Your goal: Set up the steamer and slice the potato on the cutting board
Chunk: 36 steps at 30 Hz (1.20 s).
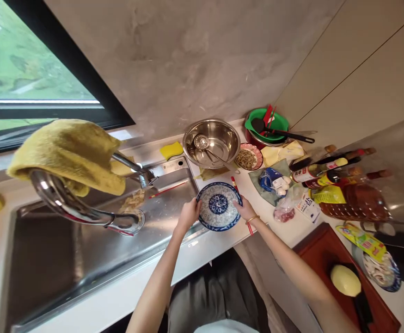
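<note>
A blue-and-white patterned plate (218,206) is held level at the sink's right edge, its inside facing up with nothing on it. My left hand (190,213) grips its left rim, and my right hand (246,210) grips the right rim; the fingertips under the plate are hidden. Just behind the plate stands a steel bowl (228,134) with a slotted ladle (202,142) resting inside. Partly covered by the plate, a red item (234,183) lies on the counter.
To the left is the steel sink (163,236), its curved faucet (84,215) draped with a yellow cloth (66,152). Right of the plate are bagged meat (285,213), several bottles and a cutting board (318,252) bearing a peeled potato-like piece (345,280) and a knife (363,307). A green basin (281,121) stands behind.
</note>
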Available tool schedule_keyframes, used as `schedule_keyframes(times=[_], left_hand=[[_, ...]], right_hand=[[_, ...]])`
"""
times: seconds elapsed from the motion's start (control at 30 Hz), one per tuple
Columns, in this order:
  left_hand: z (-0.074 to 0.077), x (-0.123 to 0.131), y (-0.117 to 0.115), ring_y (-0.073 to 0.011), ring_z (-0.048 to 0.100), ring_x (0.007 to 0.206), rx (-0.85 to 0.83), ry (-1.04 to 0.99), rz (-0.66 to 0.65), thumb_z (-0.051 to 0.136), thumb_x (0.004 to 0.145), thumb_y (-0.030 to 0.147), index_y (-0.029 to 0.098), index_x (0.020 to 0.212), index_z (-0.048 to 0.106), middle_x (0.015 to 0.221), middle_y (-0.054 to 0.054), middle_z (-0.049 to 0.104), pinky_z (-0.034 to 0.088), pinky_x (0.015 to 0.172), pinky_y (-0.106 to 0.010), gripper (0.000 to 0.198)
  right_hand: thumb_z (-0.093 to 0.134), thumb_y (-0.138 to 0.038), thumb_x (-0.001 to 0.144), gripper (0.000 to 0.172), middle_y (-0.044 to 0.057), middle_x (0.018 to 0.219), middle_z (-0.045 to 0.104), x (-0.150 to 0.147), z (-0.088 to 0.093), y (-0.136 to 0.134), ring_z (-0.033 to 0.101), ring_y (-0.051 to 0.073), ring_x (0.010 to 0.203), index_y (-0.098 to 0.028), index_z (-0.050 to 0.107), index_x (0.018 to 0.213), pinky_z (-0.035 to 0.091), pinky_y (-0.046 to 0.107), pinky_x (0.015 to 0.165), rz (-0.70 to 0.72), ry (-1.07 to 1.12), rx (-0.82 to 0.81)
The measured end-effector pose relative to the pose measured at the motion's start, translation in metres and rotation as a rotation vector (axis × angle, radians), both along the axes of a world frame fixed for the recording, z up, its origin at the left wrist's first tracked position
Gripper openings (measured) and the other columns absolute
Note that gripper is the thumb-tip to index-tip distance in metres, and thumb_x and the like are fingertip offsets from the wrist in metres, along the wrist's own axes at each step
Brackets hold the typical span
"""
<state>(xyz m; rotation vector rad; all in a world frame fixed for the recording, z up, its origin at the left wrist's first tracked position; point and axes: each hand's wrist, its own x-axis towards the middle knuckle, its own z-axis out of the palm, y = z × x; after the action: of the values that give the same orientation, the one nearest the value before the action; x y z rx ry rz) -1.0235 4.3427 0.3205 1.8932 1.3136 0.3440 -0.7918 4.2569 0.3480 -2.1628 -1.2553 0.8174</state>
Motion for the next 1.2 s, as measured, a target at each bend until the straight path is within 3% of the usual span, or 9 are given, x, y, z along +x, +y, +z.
schedule_keyframes(times=[0.1, 0.23, 0.37, 0.53, 0.7, 0.87, 1.0, 1.1, 1.2], left_hand=[[-0.009, 0.041, 0.007, -0.0177, 0.059, 0.048, -0.029, 0.035, -0.047, 0.042, 0.091, 0.029, 0.016, 0.076, 0.059, 0.055, -0.006, 0.061, 0.037, 0.053, -0.025, 0.026], [-0.022, 0.083, 0.011, -0.0198, 0.064, 0.058, -0.035, 0.074, -0.052, 0.042, 0.092, 0.028, 0.015, 0.079, 0.061, 0.064, -0.01, 0.065, 0.04, 0.058, -0.026, 0.026], [-0.025, 0.107, 0.01, -0.0238, 0.067, 0.074, -0.034, 0.112, -0.016, 0.042, 0.091, 0.028, 0.015, 0.083, 0.062, 0.073, -0.014, 0.069, 0.043, 0.066, -0.028, 0.026], [-0.024, 0.122, 0.004, -0.0264, 0.067, 0.076, -0.037, 0.14, 0.052, 0.04, 0.092, 0.031, 0.014, 0.083, 0.062, 0.074, -0.016, 0.069, 0.042, 0.067, -0.03, 0.03], [-0.009, 0.112, -0.007, -0.022, 0.065, 0.071, 0.019, 0.12, 0.159, 0.04, 0.09, 0.046, 0.014, 0.096, 0.058, 0.073, -0.01, 0.066, 0.043, 0.067, -0.028, 0.037], [0.026, 0.089, -0.052, -0.0202, 0.061, 0.078, 0.359, -0.018, 0.159, 0.046, 0.085, 0.028, 0.02, 0.069, 0.053, 0.074, -0.006, 0.062, 0.045, 0.077, -0.031, 0.019], [0.05, 0.084, -0.101, -0.0376, 0.048, 0.122, 0.356, 0.018, -0.202, 0.053, 0.083, 0.032, 0.021, 0.086, 0.066, 0.106, -0.012, 0.067, 0.031, 0.099, -0.059, 0.017], [0.055, 0.097, -0.134, -0.0413, 0.029, 0.135, 0.325, -0.019, -0.438, 0.05, 0.086, 0.039, 0.023, 0.119, 0.06, 0.137, -0.014, 0.051, 0.02, 0.102, -0.069, 0.038], [0.056, 0.128, -0.171, -0.0328, 0.039, 0.132, 0.261, -0.146, -0.648, 0.047, 0.088, 0.036, 0.022, 0.119, 0.061, 0.135, -0.012, 0.054, 0.029, 0.107, -0.057, 0.037]], right_hand=[[0.046, -0.034, 0.087, 0.027, 0.007, 0.083, 0.065, 0.042, -0.009, 0.0, 0.061, 0.022, 0.083, -0.015, 0.061, 0.099, 0.048, 0.034, 0.081, -0.064, -0.019, -0.024], [0.031, -0.024, 0.092, 0.045, 0.015, 0.103, 0.055, 0.07, -0.013, 0.002, 0.057, 0.023, 0.093, -0.008, 0.048, 0.13, 0.044, 0.036, 0.09, -0.047, -0.239, 0.074], [0.029, -0.007, 0.085, 0.058, 0.015, 0.107, 0.051, 0.057, -0.026, 0.018, 0.056, 0.022, 0.095, -0.008, 0.033, 0.143, 0.044, 0.035, 0.091, 0.075, -0.295, 0.121], [0.031, -0.001, 0.081, 0.063, 0.014, 0.102, 0.053, 0.036, -0.041, 0.048, 0.054, 0.022, 0.094, -0.013, 0.035, 0.143, 0.044, 0.039, 0.09, 0.001, -0.28, 0.101], [0.044, -0.021, 0.087, 0.046, 0.016, 0.106, 0.054, 0.03, -0.011, 0.038, 0.049, 0.028, 0.103, -0.011, 0.047, 0.132, 0.04, 0.043, 0.092, -0.041, -0.354, 0.153], [0.042, -0.013, 0.085, 0.025, 0.006, 0.084, 0.061, 0.002, 0.026, -0.035, 0.056, 0.019, 0.085, -0.018, 0.065, 0.094, 0.045, 0.032, 0.084, 0.004, -0.23, 0.255], [0.061, -0.021, 0.075, 0.059, 0.01, 0.13, 0.054, -0.027, 0.034, -0.11, 0.044, 0.028, 0.123, -0.023, 0.049, 0.132, 0.035, 0.046, 0.102, 0.119, -0.172, 0.243], [0.056, -0.027, 0.082, 0.057, 0.009, 0.141, 0.044, -0.019, 0.031, -0.188, 0.034, 0.026, 0.134, -0.024, 0.042, 0.137, 0.025, 0.049, 0.109, -0.126, -0.235, 0.261], [0.044, -0.022, 0.086, 0.043, 0.01, 0.13, 0.055, 0.015, 0.02, -0.298, 0.044, 0.022, 0.125, -0.019, 0.05, 0.129, 0.029, 0.044, 0.108, -0.6, -0.415, 0.163]])
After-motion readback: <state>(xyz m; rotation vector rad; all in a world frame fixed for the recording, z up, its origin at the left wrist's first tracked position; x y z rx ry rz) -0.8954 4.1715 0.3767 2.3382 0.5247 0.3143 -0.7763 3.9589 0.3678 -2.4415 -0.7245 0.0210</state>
